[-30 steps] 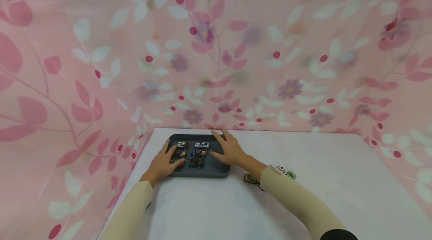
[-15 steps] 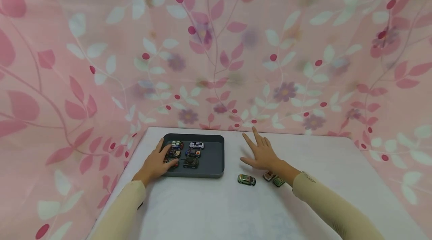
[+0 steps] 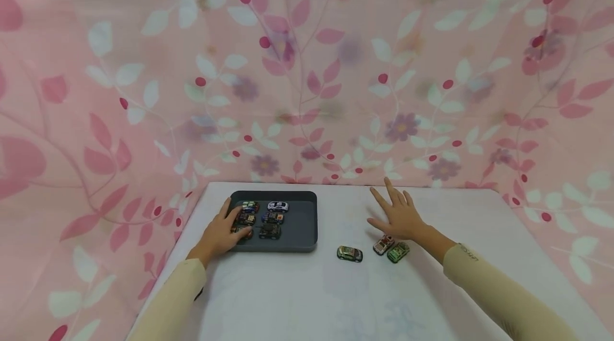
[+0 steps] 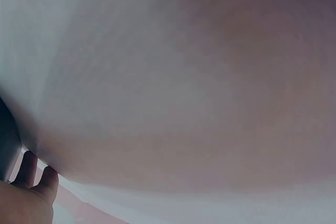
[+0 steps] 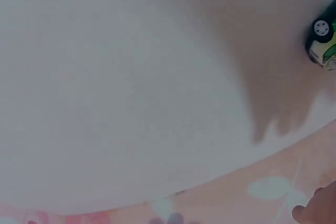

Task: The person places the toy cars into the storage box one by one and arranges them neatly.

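At the left side of a dark grey tray (image 3: 304,224), my left hand (image 3: 218,234) rests with its thumb and a finger reaching over the rim beside toy cars. Other fingers (image 4: 48,179) lie along the tray's outer wall in the left wrist view. Inside the tray, toy cars stand in two columns, including a white one (image 3: 278,206) and a dark one (image 3: 270,231). My right hand (image 3: 402,218), fingers spread and holding nothing, hovers just beyond a brown-and-white toy car (image 3: 383,245) and a green toy car (image 3: 398,252).
Another green toy car (image 3: 349,253) stands on the white tabletop (image 3: 297,298) between the tray and the other loose cars. A pink floral cloth (image 3: 307,90) hangs behind the table's far edge and along its sides.
My right hand has moved right, away from over the tray to beyond the loose cars, which now show fully. My left hand has stayed at the tray's left side.
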`<action>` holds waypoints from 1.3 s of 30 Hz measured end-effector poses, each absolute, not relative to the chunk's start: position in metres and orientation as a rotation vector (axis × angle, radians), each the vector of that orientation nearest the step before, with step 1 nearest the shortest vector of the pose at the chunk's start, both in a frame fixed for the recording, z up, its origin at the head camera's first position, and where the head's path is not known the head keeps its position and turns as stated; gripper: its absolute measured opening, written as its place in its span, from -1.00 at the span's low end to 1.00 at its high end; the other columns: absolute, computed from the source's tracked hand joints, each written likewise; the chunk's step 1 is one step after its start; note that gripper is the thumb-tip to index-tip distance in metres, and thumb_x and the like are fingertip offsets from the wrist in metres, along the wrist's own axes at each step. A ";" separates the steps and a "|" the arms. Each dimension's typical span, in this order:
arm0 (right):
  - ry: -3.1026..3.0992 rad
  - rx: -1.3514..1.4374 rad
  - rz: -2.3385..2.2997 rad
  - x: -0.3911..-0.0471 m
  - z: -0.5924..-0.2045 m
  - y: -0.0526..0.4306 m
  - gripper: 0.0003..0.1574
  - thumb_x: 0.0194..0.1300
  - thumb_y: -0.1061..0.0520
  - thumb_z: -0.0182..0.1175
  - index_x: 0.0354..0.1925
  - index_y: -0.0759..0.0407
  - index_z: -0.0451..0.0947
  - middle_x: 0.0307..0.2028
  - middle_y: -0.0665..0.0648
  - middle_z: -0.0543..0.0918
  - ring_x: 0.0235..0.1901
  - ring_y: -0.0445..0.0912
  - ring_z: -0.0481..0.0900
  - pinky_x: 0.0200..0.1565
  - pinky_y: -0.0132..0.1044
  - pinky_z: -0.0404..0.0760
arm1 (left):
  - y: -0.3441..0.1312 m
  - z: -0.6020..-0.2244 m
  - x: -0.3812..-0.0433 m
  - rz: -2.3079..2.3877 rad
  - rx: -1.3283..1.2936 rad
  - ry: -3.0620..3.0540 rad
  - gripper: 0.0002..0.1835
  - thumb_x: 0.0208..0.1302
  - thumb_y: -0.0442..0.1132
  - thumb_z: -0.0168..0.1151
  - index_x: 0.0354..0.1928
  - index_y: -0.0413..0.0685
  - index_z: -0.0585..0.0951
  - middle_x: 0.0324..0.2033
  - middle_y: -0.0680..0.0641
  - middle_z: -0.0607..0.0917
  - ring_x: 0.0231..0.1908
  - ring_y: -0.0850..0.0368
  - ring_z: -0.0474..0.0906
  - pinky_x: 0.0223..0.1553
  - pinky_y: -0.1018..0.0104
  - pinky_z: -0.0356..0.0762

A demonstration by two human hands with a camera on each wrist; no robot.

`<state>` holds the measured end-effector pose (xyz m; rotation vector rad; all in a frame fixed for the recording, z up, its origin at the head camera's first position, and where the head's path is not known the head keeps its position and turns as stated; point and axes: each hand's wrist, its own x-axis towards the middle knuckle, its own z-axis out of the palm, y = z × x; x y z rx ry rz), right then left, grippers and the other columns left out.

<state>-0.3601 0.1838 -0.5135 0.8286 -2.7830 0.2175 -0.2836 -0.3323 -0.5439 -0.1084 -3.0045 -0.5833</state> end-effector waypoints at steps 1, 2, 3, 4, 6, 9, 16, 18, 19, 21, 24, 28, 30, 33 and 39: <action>-2.789 0.816 0.222 -0.360 -0.513 0.188 0.09 0.29 -0.44 0.11 0.56 -0.04 0.01 0.56 0.38 -0.23 0.37 0.37 0.22 0.35 0.42 -0.02 | -0.332 -0.544 -0.284 -0.580 -0.105 -3.003 -0.11 0.30 0.33 0.12 0.49 -0.06 0.23 0.55 -0.30 -0.12 0.36 -0.52 0.17 0.24 -0.42 0.24; -2.801 0.802 0.223 -0.360 -0.513 0.193 0.09 0.29 -0.44 0.10 0.56 -0.04 0.01 0.56 0.37 -0.24 0.37 0.37 0.21 0.36 0.42 -0.04 | -0.331 -0.543 -0.284 -0.584 -0.100 -3.001 -0.11 0.30 0.33 0.13 0.49 -0.06 0.24 0.55 -0.31 -0.12 0.37 -0.52 0.16 0.24 -0.42 0.23; -2.808 0.790 0.223 -0.360 -0.513 0.198 0.08 0.29 -0.44 0.10 0.56 -0.04 0.01 0.56 0.38 -0.23 0.37 0.37 0.20 0.36 0.42 -0.05 | -0.331 -0.542 -0.284 -0.590 -0.099 -2.997 -0.11 0.30 0.32 0.14 0.49 -0.07 0.24 0.55 -0.31 -0.11 0.37 -0.52 0.16 0.24 -0.43 0.23; -2.813 0.780 0.218 -0.361 -0.513 0.203 0.08 0.29 -0.44 0.10 0.56 -0.04 0.01 0.56 0.38 -0.22 0.37 0.37 0.19 0.35 0.43 -0.05 | -0.330 -0.542 -0.284 -0.595 -0.099 -2.997 -0.11 0.30 0.33 0.14 0.49 -0.07 0.24 0.55 -0.32 -0.11 0.37 -0.53 0.15 0.23 -0.44 0.23; -2.831 0.751 0.199 -0.361 -0.514 0.213 0.09 0.30 -0.45 0.08 0.57 -0.06 -0.02 0.56 0.37 -0.25 0.39 0.36 0.18 0.35 0.42 -0.05 | -0.330 -0.542 -0.284 -0.599 -0.097 -3.000 -0.11 0.30 0.33 0.14 0.49 -0.07 0.23 0.55 -0.32 -0.12 0.38 -0.52 0.14 0.24 -0.43 0.22; -2.855 0.710 0.200 -0.360 -0.519 0.225 0.07 0.33 -0.45 0.03 0.58 -0.08 -0.07 0.56 0.36 -0.28 0.39 0.36 0.16 0.35 0.43 -0.06 | -0.331 -0.543 -0.284 -0.592 -0.103 -3.008 -0.10 0.30 0.33 0.13 0.49 -0.07 0.22 0.55 -0.33 -0.13 0.39 -0.51 0.12 0.26 -0.43 0.21; -2.884 0.693 0.273 -0.347 -0.528 0.235 -0.03 0.40 -0.39 -0.03 0.58 -0.08 -0.06 0.57 0.35 -0.26 0.35 0.40 0.23 0.33 0.47 -0.07 | -0.331 -0.549 -0.279 -0.623 -0.094 -3.001 -0.11 0.29 0.31 0.16 0.49 -0.05 0.23 0.54 -0.33 -0.11 0.38 -0.52 0.13 0.24 -0.45 0.21; -2.876 0.710 0.275 -0.342 -0.531 0.234 -0.03 0.39 -0.39 -0.01 0.57 -0.08 -0.04 0.56 0.36 -0.23 0.34 0.40 0.27 0.32 0.47 -0.04 | -0.331 -0.550 -0.278 -0.623 -0.091 -3.009 -0.11 0.29 0.31 0.17 0.49 -0.05 0.23 0.54 -0.34 -0.11 0.37 -0.53 0.14 0.23 -0.46 0.21; -2.866 0.723 0.283 -0.340 -0.532 0.233 -0.02 0.39 -0.39 0.01 0.57 -0.07 -0.03 0.56 0.37 -0.22 0.34 0.40 0.28 0.32 0.48 -0.01 | -0.332 -0.550 -0.277 -0.624 -0.087 -3.013 -0.12 0.29 0.31 0.17 0.49 -0.04 0.22 0.54 -0.33 -0.12 0.38 -0.52 0.14 0.23 -0.45 0.21; -2.839 0.757 0.329 -0.337 -0.532 0.230 -0.01 0.36 -0.37 0.06 0.56 -0.04 0.00 0.56 0.38 -0.20 0.35 0.41 0.27 0.30 0.48 0.03 | -0.332 -0.550 -0.278 -0.624 -0.084 -3.007 -0.12 0.29 0.30 0.17 0.50 -0.02 0.22 0.55 -0.32 -0.12 0.38 -0.52 0.14 0.23 -0.45 0.21; -2.797 0.834 0.396 -0.332 -0.531 0.224 0.03 0.33 -0.35 0.12 0.56 -0.03 0.00 0.56 0.36 -0.20 0.38 0.40 0.21 0.29 0.46 0.08 | -0.332 -0.547 -0.282 -0.624 -0.088 -2.991 -0.13 0.29 0.30 0.17 0.50 -0.01 0.22 0.55 -0.31 -0.12 0.38 -0.52 0.13 0.23 -0.46 0.20; -2.795 0.949 0.441 -0.317 -0.535 0.215 0.06 0.30 -0.34 0.17 0.57 -0.06 -0.02 0.56 0.33 -0.18 0.42 0.36 0.15 0.27 0.44 0.15 | -0.331 -0.546 -0.281 -0.636 -0.086 -3.004 -0.11 0.29 0.33 0.15 0.50 -0.02 0.21 0.55 -0.31 -0.14 0.38 -0.52 0.12 0.22 -0.47 0.20; -2.796 0.995 0.442 -0.311 -0.536 0.212 0.07 0.29 -0.34 0.18 0.57 -0.06 -0.01 0.56 0.33 -0.16 0.43 0.35 0.16 0.26 0.43 0.18 | -0.330 -0.545 -0.282 -0.636 -0.084 -3.007 -0.10 0.29 0.34 0.14 0.51 -0.02 0.20 0.55 -0.30 -0.15 0.39 -0.53 0.11 0.23 -0.47 0.20; -2.792 1.031 0.423 -0.305 -0.538 0.210 0.09 0.27 -0.34 0.21 0.56 -0.03 0.01 0.55 0.35 -0.13 0.41 0.36 0.19 0.24 0.43 0.22 | -0.330 -0.543 -0.285 -0.633 -0.084 -3.009 -0.10 0.30 0.32 0.15 0.51 -0.04 0.19 0.55 -0.30 -0.15 0.39 -0.52 0.10 0.24 -0.47 0.18; -2.779 1.053 0.398 -0.301 -0.547 0.213 0.07 0.18 -0.23 0.34 0.50 0.06 0.14 0.46 0.41 0.13 0.28 0.31 0.41 0.14 0.37 0.40 | -0.331 -0.546 -0.285 -0.630 -0.067 -3.022 -0.10 0.30 0.31 0.15 0.51 -0.03 0.18 0.56 -0.30 -0.16 0.41 -0.51 0.07 0.27 -0.46 0.16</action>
